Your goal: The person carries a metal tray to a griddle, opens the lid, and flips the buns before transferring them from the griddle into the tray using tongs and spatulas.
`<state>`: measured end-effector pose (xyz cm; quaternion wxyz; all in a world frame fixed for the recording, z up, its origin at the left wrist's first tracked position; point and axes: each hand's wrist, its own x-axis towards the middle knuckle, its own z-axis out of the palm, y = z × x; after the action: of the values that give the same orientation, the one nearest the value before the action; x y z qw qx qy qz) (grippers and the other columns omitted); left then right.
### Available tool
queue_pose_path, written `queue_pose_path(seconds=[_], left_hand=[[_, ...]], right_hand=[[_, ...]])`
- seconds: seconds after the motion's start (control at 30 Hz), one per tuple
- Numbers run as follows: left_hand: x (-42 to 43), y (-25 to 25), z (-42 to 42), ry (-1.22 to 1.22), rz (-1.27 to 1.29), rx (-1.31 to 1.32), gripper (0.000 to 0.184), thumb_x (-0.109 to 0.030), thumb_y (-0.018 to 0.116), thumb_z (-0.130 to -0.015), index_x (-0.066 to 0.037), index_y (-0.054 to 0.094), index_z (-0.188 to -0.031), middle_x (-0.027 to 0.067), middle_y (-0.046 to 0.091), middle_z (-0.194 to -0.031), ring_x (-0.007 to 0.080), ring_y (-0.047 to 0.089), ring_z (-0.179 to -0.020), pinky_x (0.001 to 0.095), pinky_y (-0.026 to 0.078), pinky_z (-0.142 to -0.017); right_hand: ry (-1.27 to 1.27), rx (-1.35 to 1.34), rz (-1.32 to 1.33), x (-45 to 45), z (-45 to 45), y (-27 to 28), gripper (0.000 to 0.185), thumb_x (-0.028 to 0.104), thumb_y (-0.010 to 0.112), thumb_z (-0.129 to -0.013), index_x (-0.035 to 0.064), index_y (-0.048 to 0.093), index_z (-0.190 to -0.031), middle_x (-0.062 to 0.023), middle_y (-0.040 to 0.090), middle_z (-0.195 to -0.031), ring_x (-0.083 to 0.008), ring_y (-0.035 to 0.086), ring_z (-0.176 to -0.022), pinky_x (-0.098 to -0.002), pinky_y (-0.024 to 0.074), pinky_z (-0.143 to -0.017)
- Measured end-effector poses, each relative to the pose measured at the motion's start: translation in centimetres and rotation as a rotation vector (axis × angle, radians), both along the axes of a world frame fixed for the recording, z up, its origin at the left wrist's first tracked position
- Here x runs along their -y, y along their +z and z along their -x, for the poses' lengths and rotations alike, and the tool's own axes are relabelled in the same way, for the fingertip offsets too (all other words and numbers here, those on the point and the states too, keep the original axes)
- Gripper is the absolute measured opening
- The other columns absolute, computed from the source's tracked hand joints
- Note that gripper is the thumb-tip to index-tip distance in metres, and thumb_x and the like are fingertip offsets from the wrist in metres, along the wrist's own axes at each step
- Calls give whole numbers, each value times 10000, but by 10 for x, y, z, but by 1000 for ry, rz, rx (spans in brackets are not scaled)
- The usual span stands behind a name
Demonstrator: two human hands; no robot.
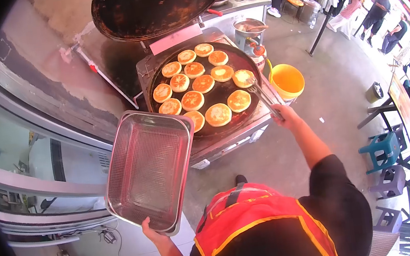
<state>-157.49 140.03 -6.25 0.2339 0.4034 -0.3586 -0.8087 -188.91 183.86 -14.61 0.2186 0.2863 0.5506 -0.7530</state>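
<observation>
My left hand (pixel 156 232) grips the near edge of an empty metal basket tray (pixel 146 170) with a perforated bottom, tilted beside the griddle. In my right hand (pixel 287 117) is a pair of metal tongs (pixel 266 99). Its tips are at a round flatbread (pixel 243 78) near the right edge of the round black griddle (pixel 219 95); I cannot tell whether they pinch it. Several more browned flatbreads (pixel 203 83) lie flat across the griddle. The tray's far right corner overlaps the griddle's near left edge in view.
A large dark lid (pixel 156 7) stands raised behind the griddle. An orange bucket (pixel 288 82) is to the right, near a pan (pixel 250 25) on a stand. Glass panels (pixel 47 161) run along the left. Stools (pixel 382 151) and people (pixel 376 12) are farther right.
</observation>
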Motion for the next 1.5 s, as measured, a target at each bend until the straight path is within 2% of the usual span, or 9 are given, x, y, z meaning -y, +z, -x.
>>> queue_pose_path(seconds=[0.27, 0.3, 0.4, 0.6, 0.87, 0.97, 1.07, 1.4, 1.5], left_hand=[[7, -10, -21, 38, 31, 29, 497, -229, 495, -716, 45, 452, -1128, 150, 528, -1055, 304, 536, -957, 419, 440, -821], [7, -9, -22, 50, 50, 39, 490, -226, 494, -716, 44, 455, -1124, 149, 531, -1051, 305, 537, -955, 419, 442, -818], [42, -62, -53, -4, 101, 3, 477, -218, 496, -717, 42, 462, -1115, 145, 533, -1048, 306, 536, -952, 420, 443, -812], [44, -64, -60, 18, 74, 43, 489, -220, 513, -708, 41, 457, -1118, 152, 518, -1062, 320, 519, -957, 443, 441, -805], [32, -55, -50, 161, -33, 26, 506, -225, 519, -708, 40, 444, -1133, 165, 502, -1085, 326, 511, -967, 451, 440, -811], [34, -63, -53, 134, 21, 56, 507, -227, 517, -709, 38, 441, -1135, 167, 501, -1089, 327, 511, -969, 454, 442, -809], [43, -76, -62, 102, 49, 59, 509, -227, 516, -709, 37, 439, -1138, 168, 501, -1092, 329, 512, -971, 456, 443, -808], [21, -41, -45, 148, 144, 95, 501, -217, 525, -705, 33, 446, -1132, 160, 512, -1068, 327, 514, -964, 453, 438, -812], [18, -39, -44, 176, 157, 126, 505, -210, 528, -703, 35, 443, -1137, 161, 511, -1070, 328, 514, -962, 454, 436, -817]], right_hand=[[-84, -99, -48, 18, 27, -41, 161, 188, 632, -753, 89, 523, -817, -46, 543, -671, -98, 428, -435, -222, 309, -362], [0, -242, -207, 12, 27, -38, 184, 195, 626, -752, 61, 557, -858, -40, 536, -674, -115, 471, -496, -230, 346, -406], [245, -710, -1483, 2, 23, -25, 470, 150, 583, -735, 57, 492, -1186, -121, 558, -738, -264, 586, -705, -365, 476, -606], [663, -755, -1948, -24, 19, 13, 509, 74, 504, -778, 116, 403, -1276, -132, 539, -933, -280, 578, -822, -399, 475, -681], [696, -545, -1713, -30, -2, 78, 449, 134, 554, -734, 50, 483, -1170, -184, 584, -862, -324, 592, -799, -417, 460, -686], [665, -549, -1265, -37, 17, 42, 367, 222, 527, -739, -22, 551, -1012, -256, 600, -840, -409, 584, -826, -451, 453, -760], [601, -490, -1217, -15, 31, 7, 360, 250, 528, -725, -60, 576, -903, -293, 591, -851, -421, 568, -879, -446, 441, -789], [398, -552, -1245, -1, 48, 17, 339, 243, 538, -720, -41, 590, -898, -272, 597, -809, -403, 577, -829, -448, 431, -768], [454, -592, -1223, -2, 34, 26, 332, 225, 566, -726, -15, 579, -955, -194, 601, -776, -316, 593, -783, -391, 442, -707]])
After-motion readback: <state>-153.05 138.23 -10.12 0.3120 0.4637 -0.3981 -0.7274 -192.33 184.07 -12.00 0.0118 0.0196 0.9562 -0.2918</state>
